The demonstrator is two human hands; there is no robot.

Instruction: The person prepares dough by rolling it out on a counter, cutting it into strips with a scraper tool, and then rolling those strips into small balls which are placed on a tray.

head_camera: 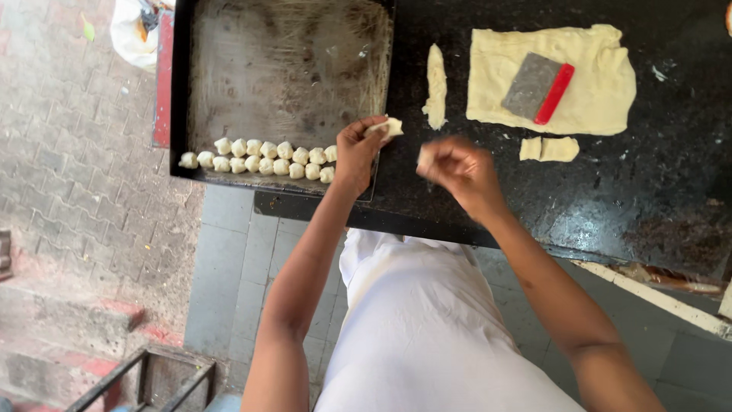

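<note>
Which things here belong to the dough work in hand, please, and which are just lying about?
In use: left hand holding a dough piece; right hand; tray with dough balls; dough strip; dough sheet; scraper; dough offcuts.

Lying about: white bag; metal frame.

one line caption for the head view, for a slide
Left hand holds a dough piece beside a tray of dough balls.

Single head cam, steep downward view, close over dark counter (pixel 534 206).
</note>
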